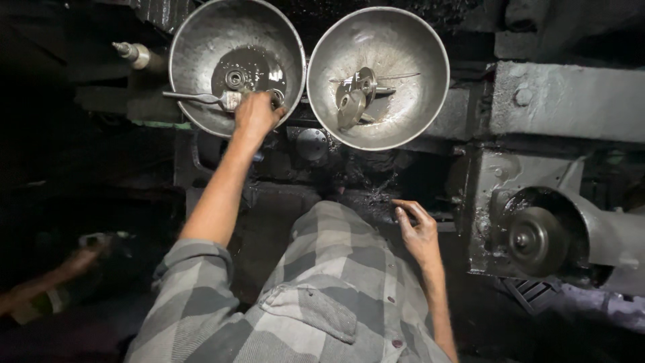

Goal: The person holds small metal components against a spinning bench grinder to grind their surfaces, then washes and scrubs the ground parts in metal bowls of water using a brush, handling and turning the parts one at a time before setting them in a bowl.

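Two round metal bowls stand side by side at the top. The left bowl [195, 40] holds dark oily liquid, a small ring part [236, 78] and a spoon [195, 98]. My left hand [255, 114] reaches into this bowl, its fingers closed over something small at the bowl's near rim; what it grips is hidden. The right bowl [403, 47] holds round metal discs [355, 99] and a thin rod. My right hand [418, 228] rests on the dark wet machine surface below the right bowl, fingers bent and apart, holding nothing.
A grey machine housing with a round grinding wheel [534, 236] sits at the right. A grey metal block [571, 97] lies above it. A small bottle tip [131, 52] shows at the upper left. Another person's foot [84, 255] is at the left edge.
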### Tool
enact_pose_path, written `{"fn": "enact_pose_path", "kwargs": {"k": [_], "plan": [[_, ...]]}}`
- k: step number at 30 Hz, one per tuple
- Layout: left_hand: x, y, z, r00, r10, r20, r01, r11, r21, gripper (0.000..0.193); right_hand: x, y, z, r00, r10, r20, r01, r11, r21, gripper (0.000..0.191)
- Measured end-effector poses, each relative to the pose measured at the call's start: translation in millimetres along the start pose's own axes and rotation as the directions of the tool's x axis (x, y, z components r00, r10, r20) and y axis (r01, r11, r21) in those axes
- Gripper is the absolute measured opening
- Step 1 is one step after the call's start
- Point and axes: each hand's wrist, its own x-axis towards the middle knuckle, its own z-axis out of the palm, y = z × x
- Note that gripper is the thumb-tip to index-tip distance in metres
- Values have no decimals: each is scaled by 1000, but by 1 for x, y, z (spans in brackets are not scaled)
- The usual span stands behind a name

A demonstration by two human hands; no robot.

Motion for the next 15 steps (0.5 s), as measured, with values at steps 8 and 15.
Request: {"fn": "enact_pose_path", "kwargs": {"k": [8, 15], "plan": [[17, -9, 13, 994, -96, -50, 98, 994, 48, 46, -2, 11, 2, 987, -103, 123, 115, 989, -88, 20], [23, -10, -10, 952, -300, -63, 269, 915, -300, 48, -15, 7, -6, 983, 48, 177, -23, 990, -140, 22]]}}
